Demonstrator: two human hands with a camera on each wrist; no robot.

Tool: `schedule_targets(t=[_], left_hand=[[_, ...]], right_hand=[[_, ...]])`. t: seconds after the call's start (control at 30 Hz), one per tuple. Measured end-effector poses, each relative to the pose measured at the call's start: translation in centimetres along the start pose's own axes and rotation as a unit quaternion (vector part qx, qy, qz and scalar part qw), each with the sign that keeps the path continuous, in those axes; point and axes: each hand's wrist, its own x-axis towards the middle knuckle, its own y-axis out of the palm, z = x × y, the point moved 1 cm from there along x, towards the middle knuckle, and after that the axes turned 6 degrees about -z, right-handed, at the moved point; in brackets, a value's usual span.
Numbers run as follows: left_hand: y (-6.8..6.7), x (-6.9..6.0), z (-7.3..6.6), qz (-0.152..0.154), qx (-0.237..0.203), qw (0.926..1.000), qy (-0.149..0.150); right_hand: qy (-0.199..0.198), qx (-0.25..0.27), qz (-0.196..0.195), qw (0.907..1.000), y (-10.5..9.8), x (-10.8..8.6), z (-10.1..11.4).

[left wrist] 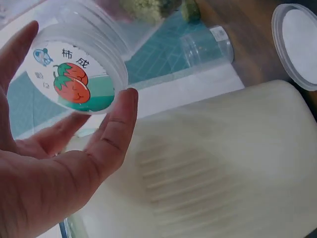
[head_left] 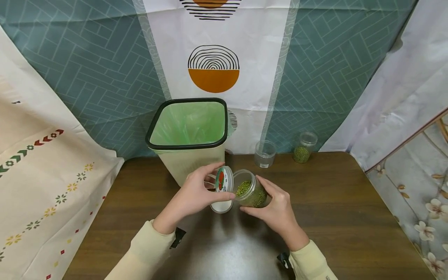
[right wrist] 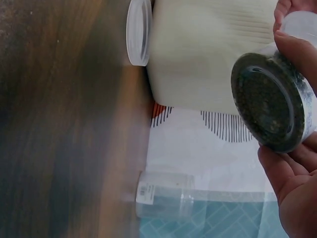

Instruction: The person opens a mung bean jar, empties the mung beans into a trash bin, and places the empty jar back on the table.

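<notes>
My left hand (head_left: 196, 191) grips a round lid (head_left: 224, 179) by its edge, thumb on one side and fingers on the other. Strawberry-like red fruit is printed on the lid's label, best seen in the left wrist view. Tilted on its side, a clear jar of green beans (head_left: 258, 195) is held by my right hand (head_left: 278, 208), its mouth toward the lid. Whether lid and jar touch I cannot tell. The right wrist view shows the jar's base (right wrist: 267, 101). A second white lid (head_left: 221, 207) lies on the table below my left hand.
A cream bin (head_left: 189, 159) with a green liner stands at the back left of the brown table (head_left: 336, 217). Farther back on the right are a clear jar without visible contents (head_left: 265, 153) and another jar partly filled with green beans (head_left: 303, 149). Patterned cloths hang around the table.
</notes>
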Motion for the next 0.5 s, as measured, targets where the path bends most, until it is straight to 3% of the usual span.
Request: schedule_targets(t=[0.13, 0.27, 0.4, 0.5], left_hand=[[-0.7, -0.8, 0.5, -0.026, 0.007, 0.9989, -0.038], [-1.5, -1.4, 1.7, -0.031, 0.004, 0.9970, -0.072], [-2.2, -2.0, 3.3, -0.027, 0.006, 0.9959, -0.086], [-2.4, -2.2, 4.6, -0.026, 0.022, 0.9961, -0.081]], right_hand=[[0.008, 0.002, -0.014, 0.9999, -0.4, 0.1, -0.1], [0.019, 0.001, -0.027, 0.9995, -0.9, 0.3, -0.1], [0.038, 0.011, -0.037, 0.9985, -1.4, 0.5, 0.0], [0.054, 0.017, -0.046, 0.9974, -1.8, 0.7, 0.0]])
